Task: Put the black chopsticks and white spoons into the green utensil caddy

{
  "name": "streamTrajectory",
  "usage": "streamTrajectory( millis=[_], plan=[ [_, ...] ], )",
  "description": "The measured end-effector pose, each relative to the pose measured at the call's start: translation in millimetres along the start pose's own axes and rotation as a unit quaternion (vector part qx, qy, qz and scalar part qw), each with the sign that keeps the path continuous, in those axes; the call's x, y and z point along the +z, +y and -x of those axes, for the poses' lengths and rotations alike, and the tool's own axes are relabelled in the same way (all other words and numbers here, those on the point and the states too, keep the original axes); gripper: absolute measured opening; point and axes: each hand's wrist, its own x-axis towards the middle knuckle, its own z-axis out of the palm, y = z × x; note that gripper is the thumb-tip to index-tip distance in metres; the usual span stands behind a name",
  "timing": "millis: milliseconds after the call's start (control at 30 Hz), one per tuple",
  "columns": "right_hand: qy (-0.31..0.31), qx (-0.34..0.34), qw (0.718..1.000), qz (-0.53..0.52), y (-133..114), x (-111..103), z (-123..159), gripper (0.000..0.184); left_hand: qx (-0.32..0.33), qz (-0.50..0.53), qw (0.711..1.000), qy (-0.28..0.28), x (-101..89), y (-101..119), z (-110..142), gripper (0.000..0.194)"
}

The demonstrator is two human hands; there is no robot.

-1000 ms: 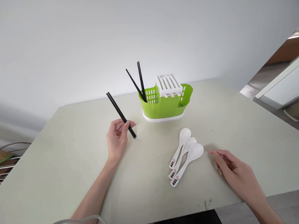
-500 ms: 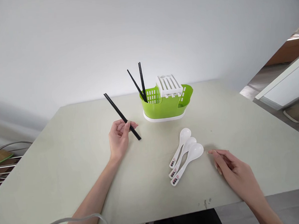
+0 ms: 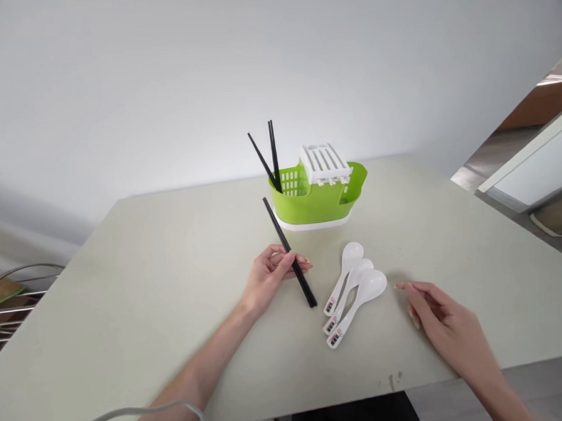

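My left hand (image 3: 270, 277) is closed on a pair of black chopsticks (image 3: 289, 251), which slant from upper left down to a tip near the white spoons. Three white soup spoons (image 3: 353, 290) lie side by side on the table, just right of the chopstick tips. My right hand (image 3: 445, 327) rests on the table to the right of the spoons, its fingers loosely curled and apart, holding nothing. A green cutlery drainer (image 3: 320, 196) with a white slotted insert stands behind, with more black chopsticks (image 3: 269, 156) upright in its left end.
The pale table (image 3: 125, 294) ends at a near edge close to my arms. A grey cable (image 3: 117, 417) crosses my left forearm. A metal rack (image 3: 7, 300) stands off the table at the left, white furniture at the right.
My left hand has carried the chopsticks rightward and toward me, from left of the drainer to beside the spoons. My right hand has stayed put.
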Motion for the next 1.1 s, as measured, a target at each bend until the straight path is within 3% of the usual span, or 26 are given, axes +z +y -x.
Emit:
streamTrajectory(
  millis=[167, 433, 567, 667, 767, 933, 1100],
  plan=[
    [-0.001, -0.037, 0.999, -0.013, -27.3, 10.0, 19.3, 0.042, -0.025, 0.063, 0.998, -0.011, -3.8, -0.2, 1.1, 0.039],
    [-0.231, -0.061, 0.966, -0.1, -88.3, 36.9, 38.1, 0.059, -0.052, 0.173, 0.983, 0.015, -6.7, 3.5, 0.5, 0.039],
    [-0.261, -0.059, 0.957, -0.114, -112.0, 59.2, 44.4, 0.057, -0.043, 0.195, 0.98, 0.01, -2.7, 2.3, 2.2, 0.04],
    [-0.267, -0.058, 0.952, -0.138, -116.6, 72.2, 42.5, 0.047, -0.044, 0.185, 0.982, -0.01, 0.5, 1.4, 4.8, 0.04],
    [-0.258, -0.038, 0.954, -0.146, -113.1, 76.7, 38.3, 0.052, -0.044, 0.171, 0.984, -0.013, 2.6, 1.4, 7.2, 0.04],
    [-0.258, 0.011, 0.95, -0.175, -109.3, 72.3, 36.2, 0.052, -0.043, 0.158, 0.986, -0.004, 2.2, 1.9, 7.1, 0.042],
    [-0.242, 0.02, 0.956, -0.165, -106.7, 61.9, 36.4, 0.054, -0.04, 0.128, 0.99, 0.032, 0.5, 3.0, 5.4, 0.046]
  ],
)
